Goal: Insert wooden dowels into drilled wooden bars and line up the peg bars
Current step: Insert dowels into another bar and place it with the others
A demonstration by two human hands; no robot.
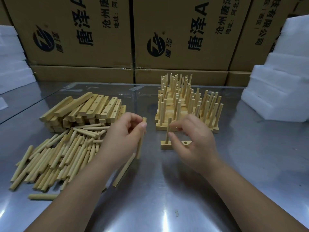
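Two hands are over the work, and between them they have two or perhaps three dowels. The left hand [123, 139] pinches one dowel [139, 148] near its top between thumb and curled fingers, so that it hangs almost upright above the table. A second dowel [123, 170] slants out from under that hand, and I cannot tell whether it is gripped or lying loose. One drilled bar [164, 146] lies flat in front of the right hand [194, 144]. It has one peg [168, 129] standing in its left hole and one open hole [185, 143] showing towards its right end. The right hand's fingers are curled, with thumb and forefinger tips against the right side of the peg. Whether they squeeze it or only touch it is unclear. Dozens of loose dowels [58, 156] lie in a heap on the left. Just behind them is a stack of drilled bars [87, 108], about a dozen showing on top. Beyond the single bar, finished peg bars [187, 104] stand close together in rows, their pegs too many to count. Everything rests on a shiny steel table [167, 190]. Three large printed cartons [184, 30] stand behind it on flatter ones, and white foam blocks [280, 81] are stacked at both sides.
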